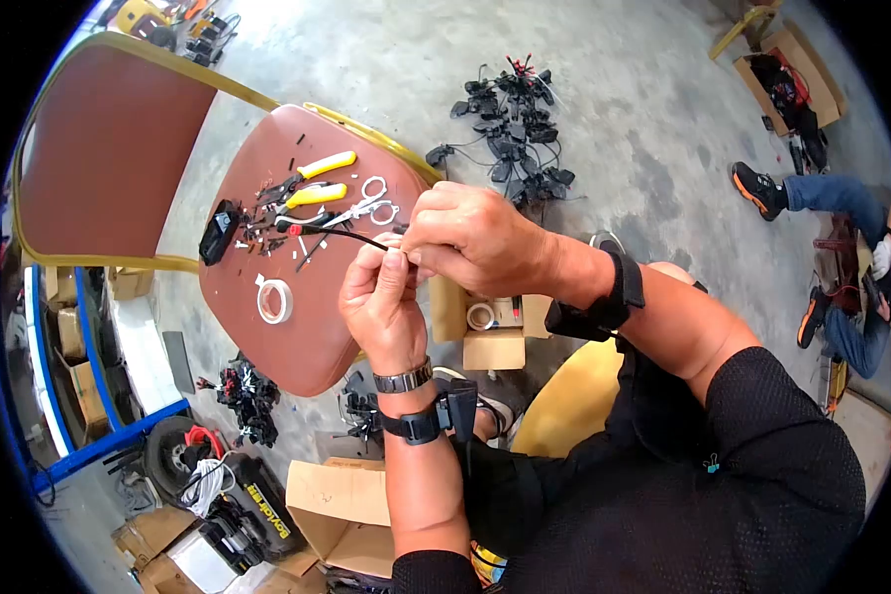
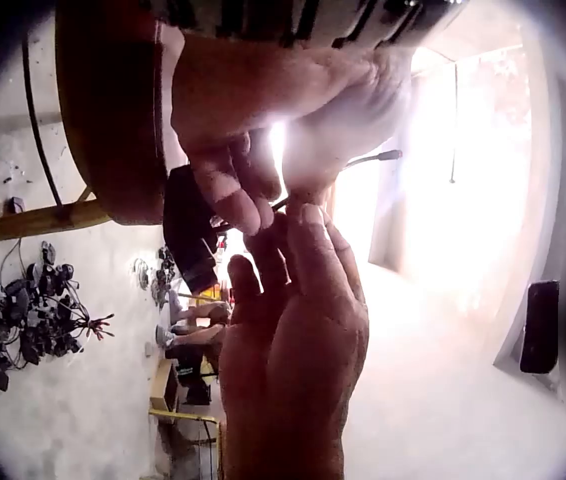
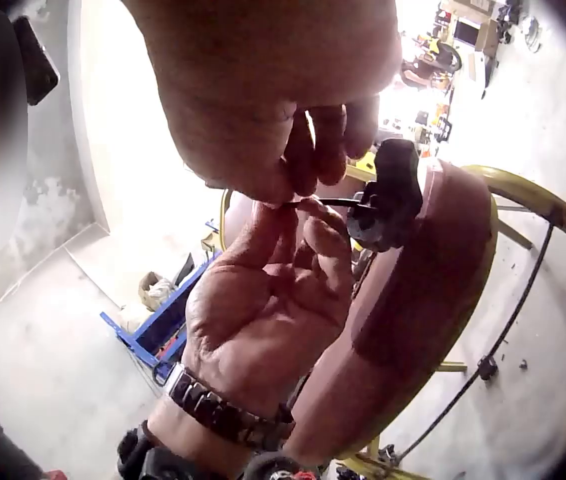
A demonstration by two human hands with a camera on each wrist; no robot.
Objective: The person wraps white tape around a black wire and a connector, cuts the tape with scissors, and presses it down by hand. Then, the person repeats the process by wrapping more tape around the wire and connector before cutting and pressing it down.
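A thin black cable (image 1: 342,234) runs from the red-and-black bits on the chair seat to the fingertips of both hands. The left hand (image 1: 384,302), palm up with a metal watch at its wrist, pinches the cable between thumb and fingers. Right beside it, the right hand (image 1: 475,238) pinches the same cable, knuckles up, fingertips touching the left ones. The left wrist view shows a dark cable end (image 2: 390,155) sticking out past the hands. In the right wrist view the cable (image 3: 338,202) leads toward a black part (image 3: 395,195) near the seat.
On the brown chair seat (image 1: 297,346) lie yellow-handled pliers (image 1: 317,194), white-handled scissors (image 1: 364,206), a tape roll (image 1: 274,301), a black case (image 1: 219,233) and small scraps. Black cabled parts (image 1: 515,129) cover some floor beyond. An open cardboard box (image 1: 342,495) stands below; another person's legs (image 1: 841,198) are at right.
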